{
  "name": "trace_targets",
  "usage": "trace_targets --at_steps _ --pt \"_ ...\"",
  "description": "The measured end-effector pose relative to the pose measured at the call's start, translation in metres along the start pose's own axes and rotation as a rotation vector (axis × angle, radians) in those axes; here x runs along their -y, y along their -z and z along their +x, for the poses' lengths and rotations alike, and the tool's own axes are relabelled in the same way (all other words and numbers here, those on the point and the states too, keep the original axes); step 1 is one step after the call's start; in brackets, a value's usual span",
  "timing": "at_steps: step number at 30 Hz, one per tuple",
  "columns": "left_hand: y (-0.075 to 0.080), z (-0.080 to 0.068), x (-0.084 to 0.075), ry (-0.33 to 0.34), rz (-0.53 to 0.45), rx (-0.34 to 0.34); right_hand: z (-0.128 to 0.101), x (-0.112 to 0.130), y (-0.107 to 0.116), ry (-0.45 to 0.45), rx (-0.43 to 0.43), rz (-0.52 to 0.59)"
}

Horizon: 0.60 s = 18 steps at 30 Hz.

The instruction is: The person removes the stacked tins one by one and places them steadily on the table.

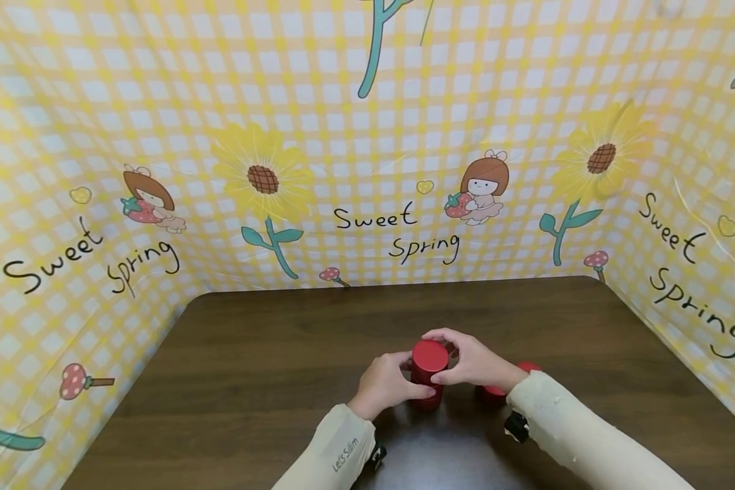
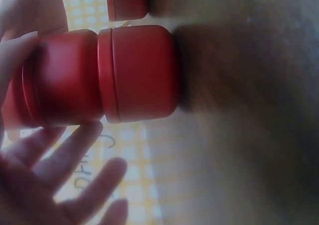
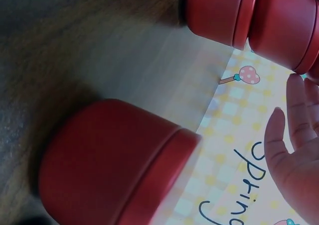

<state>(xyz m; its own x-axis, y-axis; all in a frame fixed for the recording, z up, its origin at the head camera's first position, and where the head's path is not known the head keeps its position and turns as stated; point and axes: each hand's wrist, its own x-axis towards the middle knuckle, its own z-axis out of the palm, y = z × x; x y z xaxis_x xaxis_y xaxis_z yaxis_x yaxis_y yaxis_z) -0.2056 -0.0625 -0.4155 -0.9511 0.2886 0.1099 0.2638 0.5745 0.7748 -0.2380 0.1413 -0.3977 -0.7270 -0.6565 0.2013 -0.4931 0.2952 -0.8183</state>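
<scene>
**Two hands around a stack of red jars**

A stack (image 1: 429, 374) of two red jars stands upright on the dark wood counter (image 1: 269, 367), near its front edge and about midway across. The top jar (image 1: 429, 358) sits on the bottom jar (image 1: 427, 398), lids facing up; in the left wrist view the two meet flush, top jar (image 2: 65, 78) against bottom jar (image 2: 142, 73).

The left hand (image 1: 387, 384) is at the stack's left side, its fingers curled toward the top jar and touching it in the head view. In the left wrist view the fingers (image 2: 75, 150) look spread and relaxed beside the jar, so how firmly they hold cannot be told.

The right hand (image 1: 468, 361) arches over the top jar from the right, fingers curled round its rim, thumb at the near side. The right wrist view shows fingers (image 3: 289, 135) straight and close together just beside the stack (image 3: 259, 16).

Just right of the stack, partly hidden behind the right wrist, two more red jars (image 1: 496, 391) rest on the counter; one fills the right wrist view's foreground (image 3: 114, 160).

A yellow checked backdrop (image 1: 367, 136) with sunflowers and "Sweet Spring" lettering walls the counter on three sides
</scene>
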Motion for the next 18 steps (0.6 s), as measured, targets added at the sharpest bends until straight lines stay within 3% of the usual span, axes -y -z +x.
trace_targets --at_steps 18 --pt "0.0006 -0.0003 -0.0045 0.025 0.028 0.011 -0.0045 0.0016 0.0094 -0.047 -0.029 -0.033"
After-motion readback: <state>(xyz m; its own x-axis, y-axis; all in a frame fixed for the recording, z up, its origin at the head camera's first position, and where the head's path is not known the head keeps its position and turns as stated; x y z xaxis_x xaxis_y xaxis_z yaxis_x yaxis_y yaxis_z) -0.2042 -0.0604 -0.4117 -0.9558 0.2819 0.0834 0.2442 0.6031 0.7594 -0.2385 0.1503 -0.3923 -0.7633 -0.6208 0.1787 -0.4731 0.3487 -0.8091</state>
